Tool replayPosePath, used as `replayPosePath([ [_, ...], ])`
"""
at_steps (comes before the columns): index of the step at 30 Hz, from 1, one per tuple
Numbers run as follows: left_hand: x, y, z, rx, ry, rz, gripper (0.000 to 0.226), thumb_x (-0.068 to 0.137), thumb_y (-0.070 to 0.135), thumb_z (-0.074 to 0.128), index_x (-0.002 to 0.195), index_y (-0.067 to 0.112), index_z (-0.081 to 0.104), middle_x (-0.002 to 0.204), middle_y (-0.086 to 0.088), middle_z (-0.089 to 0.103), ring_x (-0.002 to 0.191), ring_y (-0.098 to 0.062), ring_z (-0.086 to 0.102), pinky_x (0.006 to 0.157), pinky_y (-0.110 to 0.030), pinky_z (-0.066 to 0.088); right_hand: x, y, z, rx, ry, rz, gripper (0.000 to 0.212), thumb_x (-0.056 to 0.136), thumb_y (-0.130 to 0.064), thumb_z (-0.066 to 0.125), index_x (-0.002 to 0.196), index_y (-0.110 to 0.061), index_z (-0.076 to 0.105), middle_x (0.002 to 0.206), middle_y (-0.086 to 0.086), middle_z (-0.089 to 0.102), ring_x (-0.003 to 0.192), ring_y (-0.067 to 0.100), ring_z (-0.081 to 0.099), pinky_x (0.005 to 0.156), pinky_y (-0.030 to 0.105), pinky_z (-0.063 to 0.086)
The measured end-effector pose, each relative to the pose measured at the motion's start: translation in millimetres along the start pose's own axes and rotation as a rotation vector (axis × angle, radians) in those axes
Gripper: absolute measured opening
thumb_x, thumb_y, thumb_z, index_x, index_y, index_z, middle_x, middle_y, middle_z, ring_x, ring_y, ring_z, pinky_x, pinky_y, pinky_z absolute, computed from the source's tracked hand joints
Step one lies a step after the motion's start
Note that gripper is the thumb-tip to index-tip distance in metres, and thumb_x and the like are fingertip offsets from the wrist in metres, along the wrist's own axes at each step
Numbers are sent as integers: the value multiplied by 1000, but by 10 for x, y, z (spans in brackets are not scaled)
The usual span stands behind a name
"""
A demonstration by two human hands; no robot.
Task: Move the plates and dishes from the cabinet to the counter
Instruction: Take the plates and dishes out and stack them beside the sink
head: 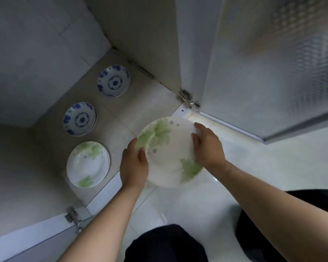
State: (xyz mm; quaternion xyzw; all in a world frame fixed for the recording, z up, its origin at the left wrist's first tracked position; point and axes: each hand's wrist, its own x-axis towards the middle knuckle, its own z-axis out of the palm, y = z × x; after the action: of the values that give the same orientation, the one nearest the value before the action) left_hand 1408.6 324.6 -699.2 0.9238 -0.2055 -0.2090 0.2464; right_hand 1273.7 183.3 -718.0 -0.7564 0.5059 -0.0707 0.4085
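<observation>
We grip the green-leaf plate (169, 152), left hand (133, 163) and right hand (208, 146) clamped on opposite rims; fingers beneath hidden; three dish stacks (87, 163) sit on the cabinet floor (133, 103)

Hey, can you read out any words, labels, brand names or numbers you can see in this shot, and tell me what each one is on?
There is no readable text anywhere in this view.
Green-leaf plate held by the left hand and right hand: only leaves and small flowers, no lettering.
Green-leaf plate stack in the cabinet: pattern only.
Two blue-patterned dish stacks: floral pattern only.
Frosted cabinet door and hinges: no markings visible.
</observation>
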Motion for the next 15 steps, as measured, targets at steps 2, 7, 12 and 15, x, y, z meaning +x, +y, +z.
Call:
replayPosePath([
  [2,-472,394,-385,-32,-71,2,38,95,15,45,132,18,46,126,-11,57,116,-28,53,85,-27,37,-419,-134,-549,-9,0,46,43,96,-23,40,138,-17,38,131,11,52,117,31,50,94,36,40],
  [7,-1668,1513,-1489,-32,-252,14,41,94,16,50,134,20,43,127,-4,57,113,-19,53,88,-28,41,-1541,-678,-2047,5,53,120,41,95,-22,44,136,-16,42,127,15,55,113,35,52,91,40,43],
  [12,-2564,2732,-2384,23,-387,150,44,93,18,51,136,24,40,126,-4,56,113,-22,52,87,-28,40,-2616,-1188,-3532,81,211,233,38,94,-16,47,132,-13,47,129,13,56,119,30,51,97,33,36],
  [15,-2946,3418,-2597,44,-454,336,45,92,18,51,136,25,43,131,2,53,116,-18,50,88,-24,37,-3166,-1266,-4273,137,372,320,38,93,-16,49,130,-11,49,127,12,58,118,28,52,96,26,33],
])
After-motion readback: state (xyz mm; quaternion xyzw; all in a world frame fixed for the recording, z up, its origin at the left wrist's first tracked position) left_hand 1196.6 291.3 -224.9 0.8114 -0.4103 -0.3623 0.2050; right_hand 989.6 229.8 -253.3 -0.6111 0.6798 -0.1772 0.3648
